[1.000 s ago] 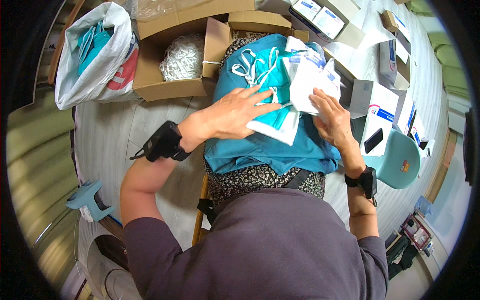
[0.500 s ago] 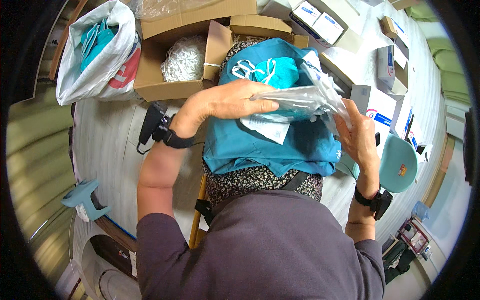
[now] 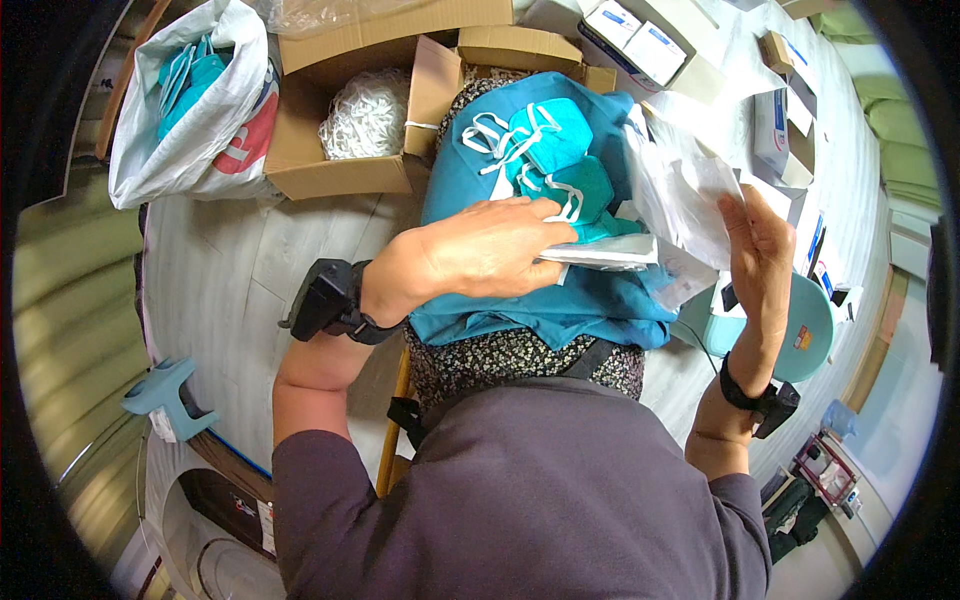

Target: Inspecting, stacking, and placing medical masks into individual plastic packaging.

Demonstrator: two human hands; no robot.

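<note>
On the teal cloth (image 3: 475,310) over my lap lie teal face masks (image 3: 555,135) with white straps. A second teal mask (image 3: 590,185) sits nearer me, just past my left fingertips. My left hand (image 3: 485,245) is closed on the end of a thin white flat piece (image 3: 610,252), perhaps folded paper or plastic; its underside is hidden. My right hand (image 3: 762,235) pinches the edge of a clear plastic bag (image 3: 690,190), which hangs at the cloth's right side. Printed white paper shows through or beside the bag.
An open cardboard box (image 3: 340,182) holds a heap of white straps (image 3: 368,115). Left of it stands a white woven sack (image 3: 235,120) with teal masks inside. White and blue cartons (image 3: 650,55) lie at the right. A teal stool (image 3: 800,330) is beside my right forearm.
My right hand has moved right with the plastic bag, away from my left hand. My left hand has come nearer me. The second mask now shows on the cloth.
</note>
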